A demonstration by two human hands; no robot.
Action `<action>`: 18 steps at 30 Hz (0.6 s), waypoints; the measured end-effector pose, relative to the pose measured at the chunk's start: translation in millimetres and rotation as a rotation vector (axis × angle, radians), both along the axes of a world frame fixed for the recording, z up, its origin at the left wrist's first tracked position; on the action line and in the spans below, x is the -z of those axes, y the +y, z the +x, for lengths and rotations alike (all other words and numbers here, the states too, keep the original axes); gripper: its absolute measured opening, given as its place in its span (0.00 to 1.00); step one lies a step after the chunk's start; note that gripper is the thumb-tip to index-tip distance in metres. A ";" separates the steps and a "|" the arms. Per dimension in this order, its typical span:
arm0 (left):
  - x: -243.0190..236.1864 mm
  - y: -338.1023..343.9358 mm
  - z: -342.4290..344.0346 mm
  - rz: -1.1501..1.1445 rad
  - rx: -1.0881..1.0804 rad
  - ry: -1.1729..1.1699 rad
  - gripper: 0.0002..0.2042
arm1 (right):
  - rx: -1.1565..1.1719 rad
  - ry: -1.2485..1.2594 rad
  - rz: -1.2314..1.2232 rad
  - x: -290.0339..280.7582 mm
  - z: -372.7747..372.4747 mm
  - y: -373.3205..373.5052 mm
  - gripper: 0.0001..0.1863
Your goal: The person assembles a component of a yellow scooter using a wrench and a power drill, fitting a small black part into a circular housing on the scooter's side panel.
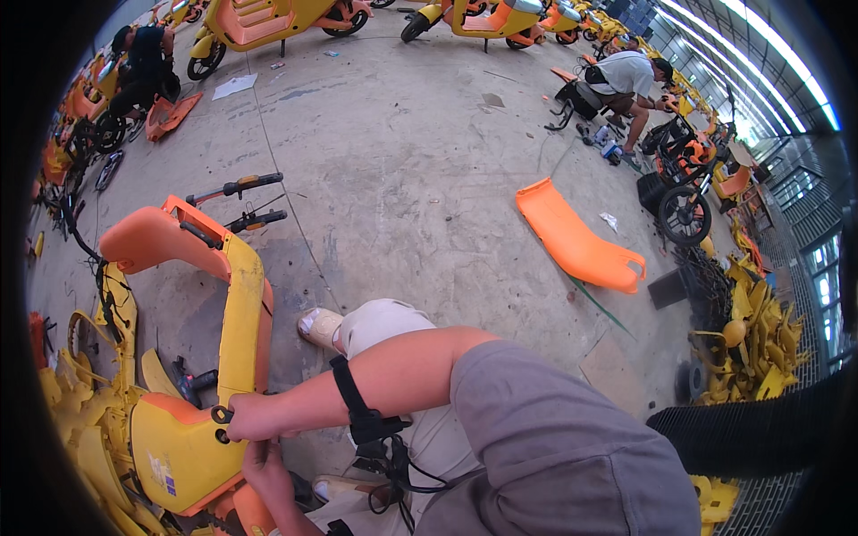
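Scooter body (239, 344) at eight o'clock, long axis toward twelve; right hand (254, 418), left hand (266, 466) at its edge, cannot tell fingers' hold.

grey sleeve (554, 429), cream trousers (384, 326), black straps and cables (400, 464) on me.
my sleeve is loose and short, ending above the elbow, with a visible seam; my right hand (253, 418) and left hand (264, 457) are bare. a black band (345, 386) circles my right forearm, a small dark box (375, 431) against it, thin cables looping beside; another black band (338, 528) shows on my left forearm at the near edge. my far shoe (320, 329) is beige with whitish parts.
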State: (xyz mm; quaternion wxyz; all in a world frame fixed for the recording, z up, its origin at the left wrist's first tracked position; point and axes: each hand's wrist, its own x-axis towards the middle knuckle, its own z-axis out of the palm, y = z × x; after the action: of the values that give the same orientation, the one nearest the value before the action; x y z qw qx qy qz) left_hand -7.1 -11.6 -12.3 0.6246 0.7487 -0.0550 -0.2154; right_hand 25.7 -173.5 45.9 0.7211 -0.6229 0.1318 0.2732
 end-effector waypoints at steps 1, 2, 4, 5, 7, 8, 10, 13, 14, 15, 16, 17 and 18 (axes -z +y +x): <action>0.3 1.0 0.7 0.016 0.003 0.003 0.11 | -0.003 0.012 0.005 -2.0 -0.6 -0.8 0.23; 0.2 0.9 0.9 0.032 0.008 0.006 0.11 | -0.005 0.023 0.009 -4.5 -1.6 -2.3 0.23; -0.9 -0.5 0.3 0.024 0.005 0.011 0.11 | 0.005 0.020 0.008 -4.3 -2.4 -2.4 0.23; -1.3 -1.0 0.3 0.017 0.002 0.015 0.11 | 0.013 0.017 0.007 -4.3 -2.7 -2.2 0.23; 0.4 -0.6 0.2 0.007 0.001 0.009 0.10 | 0.020 0.020 0.008 -5.2 -3.8 -1.9 0.23; 1.7 -0.3 0.2 -0.004 -0.001 0.004 0.10 | 0.027 0.024 0.008 -5.6 -3.9 -1.9 0.23; 3.1 1.0 1.1 -0.008 0.003 0.013 0.10 | 0.013 0.018 -0.005 -6.1 -2.9 -2.4 0.23; 1.6 0.5 0.4 -0.010 0.004 0.018 0.10 | 0.008 0.009 -0.018 -10.1 -4.3 -3.5 0.22; 1.1 0.2 0.3 -0.012 0.003 0.015 0.10 | 0.018 0.008 -0.022 -11.4 -4.8 -3.8 0.22; 1.2 0.5 0.6 -0.013 0.003 0.015 0.10 | 0.018 0.007 -0.022 -11.6 -4.7 -3.8 0.22; 1.8 1.1 1.0 -0.013 0.003 0.012 0.10 | 0.016 0.011 -0.024 -11.7 -4.5 -3.8 0.22; 2.2 1.2 1.2 -0.014 0.004 0.009 0.10 | 0.015 0.015 -0.025 -11.7 -4.4 -4.0 0.21; 2.6 1.1 1.3 -0.015 0.003 0.008 0.10 | 0.014 0.014 -0.027 -10.7 -3.8 -4.0 0.21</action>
State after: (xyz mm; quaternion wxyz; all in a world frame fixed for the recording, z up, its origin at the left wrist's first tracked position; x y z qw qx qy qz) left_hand -5.8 -10.6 -14.8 0.6302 0.7429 -0.0554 -0.2188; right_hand 21.9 -177.4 56.5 0.7137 -0.6295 0.1449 0.2707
